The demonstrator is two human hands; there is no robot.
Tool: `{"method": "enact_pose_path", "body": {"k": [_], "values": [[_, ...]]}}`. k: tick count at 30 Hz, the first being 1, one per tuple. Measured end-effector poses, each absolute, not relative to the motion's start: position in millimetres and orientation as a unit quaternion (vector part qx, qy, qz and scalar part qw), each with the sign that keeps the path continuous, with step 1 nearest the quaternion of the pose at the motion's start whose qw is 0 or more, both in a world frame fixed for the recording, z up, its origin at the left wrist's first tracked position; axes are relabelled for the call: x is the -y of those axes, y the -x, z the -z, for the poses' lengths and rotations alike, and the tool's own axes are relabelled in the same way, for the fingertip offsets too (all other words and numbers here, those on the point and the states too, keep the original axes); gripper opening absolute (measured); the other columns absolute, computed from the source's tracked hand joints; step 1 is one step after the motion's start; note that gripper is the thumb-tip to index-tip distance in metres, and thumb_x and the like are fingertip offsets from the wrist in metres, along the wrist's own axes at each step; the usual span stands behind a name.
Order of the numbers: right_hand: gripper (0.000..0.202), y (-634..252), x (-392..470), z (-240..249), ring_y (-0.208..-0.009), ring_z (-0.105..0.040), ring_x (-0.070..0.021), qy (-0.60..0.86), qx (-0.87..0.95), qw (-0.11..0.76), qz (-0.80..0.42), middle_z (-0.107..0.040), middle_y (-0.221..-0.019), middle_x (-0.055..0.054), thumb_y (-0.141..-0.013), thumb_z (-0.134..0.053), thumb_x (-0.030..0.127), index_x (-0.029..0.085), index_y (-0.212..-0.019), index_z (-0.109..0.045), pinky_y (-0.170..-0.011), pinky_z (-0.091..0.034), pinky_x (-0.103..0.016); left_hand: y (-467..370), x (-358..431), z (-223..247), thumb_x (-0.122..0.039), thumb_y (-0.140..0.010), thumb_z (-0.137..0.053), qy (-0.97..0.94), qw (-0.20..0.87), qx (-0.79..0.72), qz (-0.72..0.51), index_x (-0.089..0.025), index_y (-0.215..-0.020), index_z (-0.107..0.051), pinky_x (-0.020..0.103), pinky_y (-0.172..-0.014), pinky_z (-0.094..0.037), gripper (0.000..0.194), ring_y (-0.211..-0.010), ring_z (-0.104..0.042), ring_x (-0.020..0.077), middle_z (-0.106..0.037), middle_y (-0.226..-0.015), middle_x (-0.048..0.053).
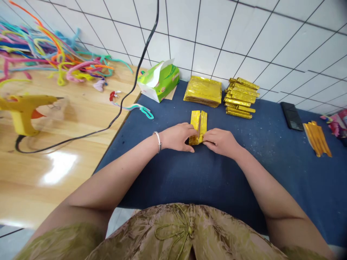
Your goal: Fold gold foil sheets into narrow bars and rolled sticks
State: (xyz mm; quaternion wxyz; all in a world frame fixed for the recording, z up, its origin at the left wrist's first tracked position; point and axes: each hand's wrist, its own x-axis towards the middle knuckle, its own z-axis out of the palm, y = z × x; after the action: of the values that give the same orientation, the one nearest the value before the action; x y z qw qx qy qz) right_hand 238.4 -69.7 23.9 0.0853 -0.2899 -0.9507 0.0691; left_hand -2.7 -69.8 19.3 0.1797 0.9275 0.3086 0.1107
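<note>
White-tiled wall (pixel 214 39) with dark joints across the top of the frame; below it, pale wooden table (pixel 86 104) on the left and dark blue table (pixel 168 177) from the centre to the right edge. At the upper left, loose tangle of coloured fuzzy sticks (pixel 62 57) on the wood. At the left edge, below the tangle, yellow glue gun (pixel 24 108), nozzle toward the right, with black cord (pixel 114 121) curving from the handle base up past the top edge. Right of the gun, small red piece (pixel 112 95) and, just beyond, teal loop (pixel 146 112) reaching onto the blue. At upper centre, green tissue box (pixel 169 79) against the wall. At the middle of the frame, left hand (pixel 177 138), silver bangle (pixel 158 142) at the wrist: fingers bent over the sheet's left half, thumb apart; impossible to tell whether gripping. Under the fingertips, gold sheet (pixel 193 121), creased down its length, flat on the blue. Behind it, neat gold stack (pixel 203 92). At the sheet's lower right edge, right hand (pixel 220 141), thumb and fingertips together, pinching that edge. Farther right, heaped gold strips (pixel 242 97), then black phone (pixel 292 115), then orange-gold strips (pixel 317 139) near the right edge.
</note>
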Motion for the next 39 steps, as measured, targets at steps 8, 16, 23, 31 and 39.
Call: {"method": "enact_pose_path", "body": {"k": [8, 16, 23, 31, 39], "values": [[0.02, -233.4, 73.3, -24.9, -0.095, -0.06, -0.0199, 0.333, 0.936, 0.074, -0.083, -0.069, -0.101, -0.003, -0.09, -0.048, 0.026, 0.024, -0.097, -0.067, -0.08, -0.045, -0.033, -1.6, 76.8, -25.7, -0.025, -0.078, -0.059, -0.926, 0.147, -0.331, -0.106, -0.016, -0.085, -0.06, 0.032, -0.088, -0.043, 0.012, -0.089, -0.057, 0.0192, -0.061, -0.089, 0.006], [0.013, -230.7, 69.9, -25.6, -0.093, -0.058, -0.0209, 0.361, 0.915, 0.097, -0.148, -0.068, -0.094, -0.004, -0.086, -0.054, 0.027, 0.024, -0.088, -0.067, -0.078, -0.042, -0.034, 3.9, 69.5, -17.6, -0.017, -0.083, -0.051, -0.922, 0.176, -0.316, -0.135, -0.017, -0.089, -0.065, 0.03, -0.087, -0.045, 0.015, -0.09, -0.059, 0.0168, -0.064, -0.091, 0.004], [0.012, -229.9, 66.7, -16.0, -0.086, -0.054, -0.019, 0.376, 0.906, 0.117, -0.154, -0.063, -0.087, -0.004, -0.085, -0.053, 0.025, 0.021, -0.076, -0.058, -0.078, -0.039, -0.034, 4.9, 64.2, -10.2, -0.019, -0.087, -0.051, -0.912, 0.199, -0.324, -0.156, -0.015, -0.087, -0.065, 0.027, -0.084, -0.046, 0.015, -0.089, -0.058, 0.0149, -0.062, -0.091, 0.005], [0.012, -225.6, 67.0, -12.1, -0.083, -0.051, -0.0187, 0.381, 0.902, 0.129, -0.157, -0.058, -0.082, -0.004, -0.081, -0.054, 0.021, 0.02, -0.069, -0.054, -0.079, -0.035, -0.034, 2.7, 64.0, -8.3, -0.019, -0.088, -0.046, -0.904, 0.209, -0.337, -0.161, -0.015, -0.081, -0.064, 0.027, -0.083, -0.046, 0.02, -0.089, -0.057, 0.0149, -0.061, -0.085, 0.005], [0.013, -225.9, 64.5, -6.9, -0.081, -0.05, -0.018, 0.399, 0.893, 0.137, -0.156, -0.056, -0.078, -0.003, -0.078, -0.056, 0.022, 0.019, -0.066, -0.052, -0.079, -0.034, -0.033, -2.3, 66.0, -8.9, -0.018, -0.083, -0.05, -0.897, 0.189, -0.37, -0.148, -0.015, -0.073, -0.059, 0.027, -0.08, -0.046, 0.015, -0.087, -0.056, 0.0156, -0.058, -0.083, 0.005]]}}
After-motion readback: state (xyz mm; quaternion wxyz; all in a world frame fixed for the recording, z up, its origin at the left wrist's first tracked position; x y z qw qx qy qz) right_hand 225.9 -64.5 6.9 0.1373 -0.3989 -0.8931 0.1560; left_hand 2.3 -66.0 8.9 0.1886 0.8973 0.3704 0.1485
